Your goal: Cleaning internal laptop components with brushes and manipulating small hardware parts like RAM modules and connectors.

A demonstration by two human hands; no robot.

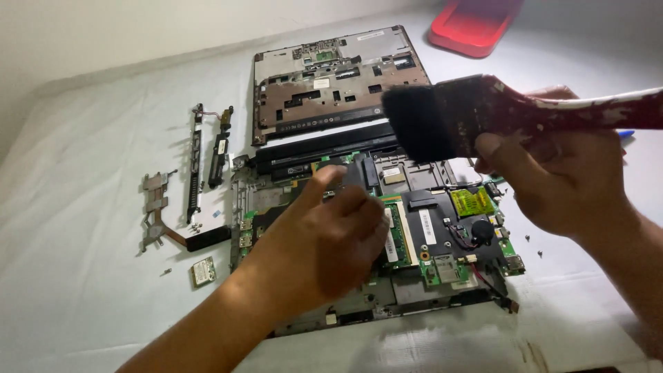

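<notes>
White cloth [83, 207] covers the work surface, and on it lies one opened laptop base [414, 235] with its green circuit board bare. Over that board the left hand [331, 235] rests with fingers curled loosely together, thumb raised, fingertips touching the parts near the board's middle. Above and to the right, the right hand [559, 173] pinches one wide paintbrush [476, 114] by its worn red handle, thumb pressed on the near side; its black bristles hang above the board, clear of the left fingers. Beyond the base lies one detached top cover [331, 79]. To the left sit one copper heat pipe [162, 217], two long narrow strips [207, 155] and one small square card [203, 271]. One red tray [469, 24] stands at the far edge.
</notes>
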